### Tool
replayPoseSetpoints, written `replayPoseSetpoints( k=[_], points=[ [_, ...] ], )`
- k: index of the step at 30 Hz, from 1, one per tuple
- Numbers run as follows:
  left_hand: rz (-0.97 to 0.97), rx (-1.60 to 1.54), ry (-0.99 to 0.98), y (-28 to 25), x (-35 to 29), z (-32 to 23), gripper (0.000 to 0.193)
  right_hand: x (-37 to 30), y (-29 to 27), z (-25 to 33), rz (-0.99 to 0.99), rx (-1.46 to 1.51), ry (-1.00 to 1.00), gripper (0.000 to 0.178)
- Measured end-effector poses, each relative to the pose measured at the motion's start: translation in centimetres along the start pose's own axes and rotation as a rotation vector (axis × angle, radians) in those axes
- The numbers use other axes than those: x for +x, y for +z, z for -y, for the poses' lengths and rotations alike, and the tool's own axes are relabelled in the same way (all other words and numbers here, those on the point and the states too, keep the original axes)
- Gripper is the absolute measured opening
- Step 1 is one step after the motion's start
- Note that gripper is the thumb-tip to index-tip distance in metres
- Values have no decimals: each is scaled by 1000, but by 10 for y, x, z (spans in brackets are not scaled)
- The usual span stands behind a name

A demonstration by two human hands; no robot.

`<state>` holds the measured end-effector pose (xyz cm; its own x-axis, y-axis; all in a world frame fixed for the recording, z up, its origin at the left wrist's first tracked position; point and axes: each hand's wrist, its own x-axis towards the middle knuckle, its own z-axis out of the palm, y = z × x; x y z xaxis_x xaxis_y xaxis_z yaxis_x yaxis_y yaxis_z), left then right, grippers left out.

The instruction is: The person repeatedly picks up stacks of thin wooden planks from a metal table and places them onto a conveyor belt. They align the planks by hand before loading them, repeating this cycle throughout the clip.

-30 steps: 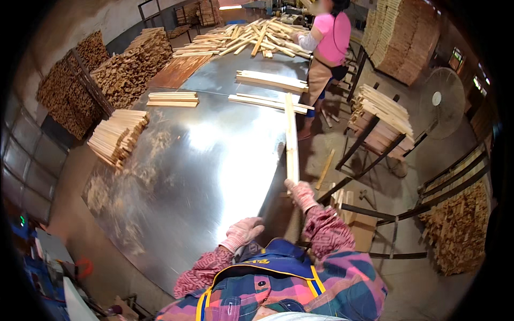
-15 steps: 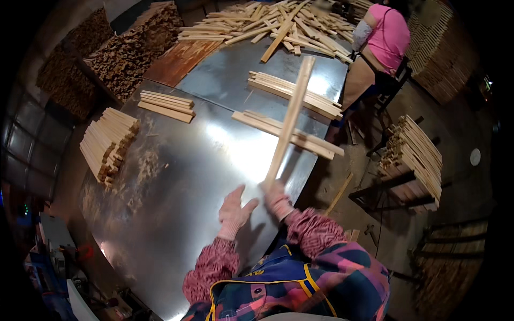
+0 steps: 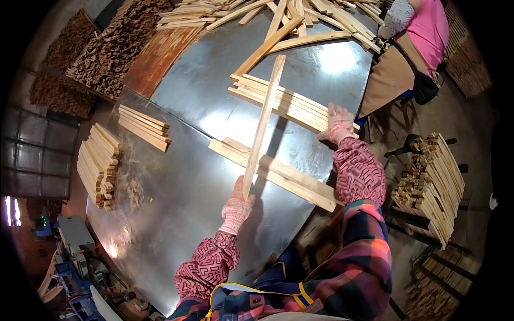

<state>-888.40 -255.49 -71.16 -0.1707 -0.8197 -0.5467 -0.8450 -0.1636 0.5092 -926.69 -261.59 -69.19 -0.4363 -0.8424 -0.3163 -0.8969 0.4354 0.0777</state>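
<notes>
My left hand [image 3: 238,207], in a pale glove, is closed around the near end of a long wooden strip [image 3: 263,125]. This strip slants up and away over the other wood. Out to the right, my gloved right hand [image 3: 339,125] lies across the right ends of a row of wooden strips [image 3: 281,104], fingers apart and thumb on the near side. Nearer to me, a pair of wider wooden strips [image 3: 289,184] passes beneath the held one, along with a shorter piece.
A metal-topped table [image 3: 187,214] carries a small row of strips [image 3: 143,127], a stacked bundle [image 3: 99,166] and a loose pile [image 3: 300,37] at the far end. A person in pink [image 3: 428,32] sits at the far right. A rack of strips [image 3: 428,187] stands right of the table.
My right hand has let go of the long strip and moved right to the ends of the row. My left hand, open before, now holds the strip's near end. The view has shifted.
</notes>
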Motion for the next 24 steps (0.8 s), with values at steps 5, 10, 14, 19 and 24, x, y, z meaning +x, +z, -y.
replayPoseSetpoints(
  k=[5, 10, 14, 19, 24],
  points=[
    [0, 52, 114, -9, 29, -69, 81, -30, 8, -7, 126, 150, 9, 96],
    [-18, -72, 314, 2, 68, -39, 73, -151, 16, -36, 222, 444, -3, 102],
    [8, 137, 269, 5, 58, -55, 49, -278, 87, -77, 147, 719, 54, 110],
    [-108, 313, 170, 13, 40, -31, 48, -384, 113, -50, 338, 1634, 304, 65],
    [-86, 327, 147, -44, -59, -18, 75, -456, 102, 2, 1166, 2394, 98, 71]
  ],
)
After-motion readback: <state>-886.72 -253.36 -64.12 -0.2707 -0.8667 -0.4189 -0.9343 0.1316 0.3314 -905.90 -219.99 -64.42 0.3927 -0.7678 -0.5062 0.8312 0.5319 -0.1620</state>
